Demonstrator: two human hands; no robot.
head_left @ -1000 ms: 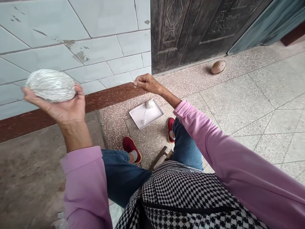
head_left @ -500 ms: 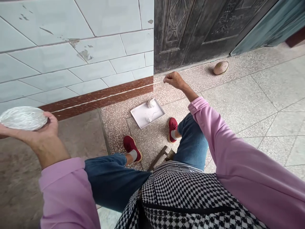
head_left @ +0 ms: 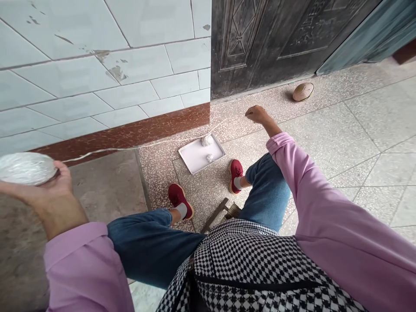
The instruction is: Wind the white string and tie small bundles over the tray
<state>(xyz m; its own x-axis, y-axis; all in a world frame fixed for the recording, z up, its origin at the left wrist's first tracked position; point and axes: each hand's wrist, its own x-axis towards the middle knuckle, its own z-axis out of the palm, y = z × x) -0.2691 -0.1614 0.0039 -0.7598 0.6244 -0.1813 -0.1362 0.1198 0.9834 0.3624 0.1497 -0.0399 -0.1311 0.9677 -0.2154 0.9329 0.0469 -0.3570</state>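
At the left edge my left hand [head_left: 53, 199] cups a large, oval wound ball of white string [head_left: 27, 168], fingers around its underside. From that ball a loose white string [head_left: 113, 150] runs right, sagging past the wall's foot and over the tray. My right hand [head_left: 257, 114] is stretched forward with its fingers pinched together. The string's far part rises toward them, faint and blurred, so its end at the fingertips is hard to make out. Below lies a shallow white tray [head_left: 195, 157] holding a larger white string bundle [head_left: 207, 140] and a smaller one [head_left: 209, 158].
A white tiled wall [head_left: 130, 82] with a brown base stands ahead on the left, beside a dark carved door [head_left: 247, 52]. A rounded pinkish object [head_left: 303, 92] lies on the floor near the door. My red shoes [head_left: 178, 200] flank the tray. Part of a wooden seat [head_left: 216, 216] shows beneath me.
My right hand has moved right, and my left hand slightly left with the ball. The string went from taut to sagging. The smaller bundle shifted right and up in the tray.
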